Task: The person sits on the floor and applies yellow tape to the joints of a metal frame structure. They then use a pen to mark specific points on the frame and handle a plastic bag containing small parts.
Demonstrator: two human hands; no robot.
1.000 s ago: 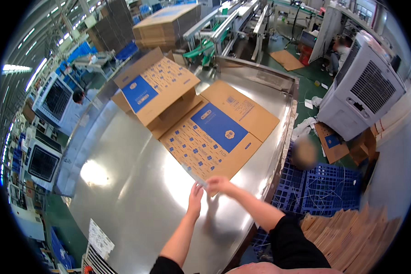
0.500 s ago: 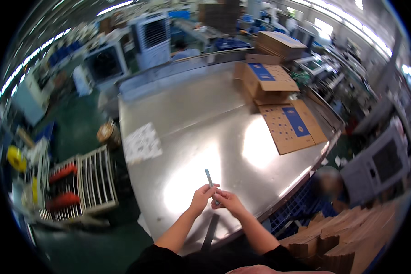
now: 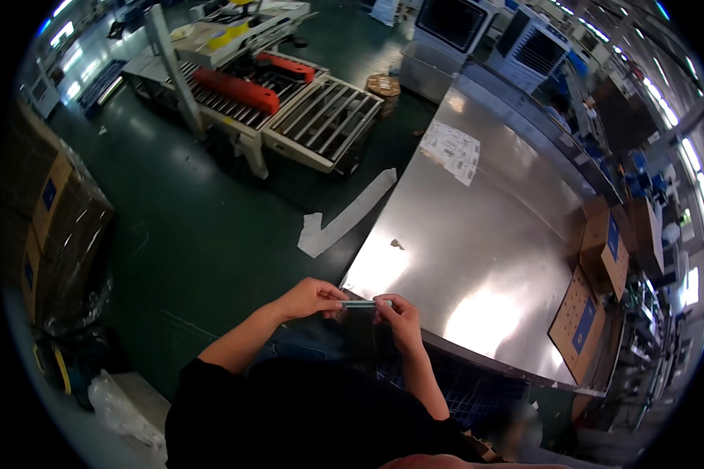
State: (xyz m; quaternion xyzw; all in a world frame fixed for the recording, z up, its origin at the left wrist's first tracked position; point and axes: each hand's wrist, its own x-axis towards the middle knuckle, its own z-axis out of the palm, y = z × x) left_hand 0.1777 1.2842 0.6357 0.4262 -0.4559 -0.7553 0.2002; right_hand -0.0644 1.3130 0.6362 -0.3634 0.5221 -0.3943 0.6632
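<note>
A thin, pale blue-green pen-like stick lies level between my two hands, just off the near left corner of the metal table. My left hand pinches its left end between thumb and fingers. At the other end, my right hand is closed around the tip. Whether it is a pen or some other slim tool I cannot tell.
A paper sheet lies on the table's far left. Printed cardboard boxes sit at its right end. A roller conveyor with red parts stands beyond a white strip on the green floor. Wrapped cartons rise at left.
My view has turned left, toward the conveyor. The stick has gone from nearly upright over the table to level at its corner. My hands have moved apart, one at each end.
</note>
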